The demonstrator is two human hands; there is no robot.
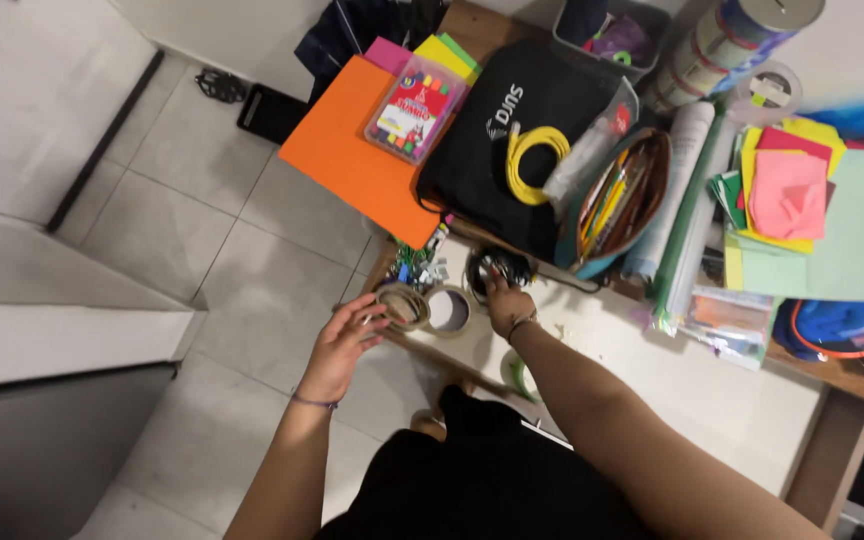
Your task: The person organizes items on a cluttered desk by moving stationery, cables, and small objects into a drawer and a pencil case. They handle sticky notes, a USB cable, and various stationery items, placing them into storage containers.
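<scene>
Hands: left hand fingers spread, touching clear tape roll | right hand gripping black roll | rolls: two tan-cored, glossy rings; second between

Single view — a head-worn camera looking steeply down from above the wearer, tilted and rotated so that the cluttered white tabletop runs diagonally across the right half. The pale grey tiled floor fills the left, seen from standing height. The black fabric zip bag lies toward the upper centre, at moderate distance; the wearer's own forearms enter from the bottom edge, below that bag — nearest the lens. No second view shares the scene.
</scene>
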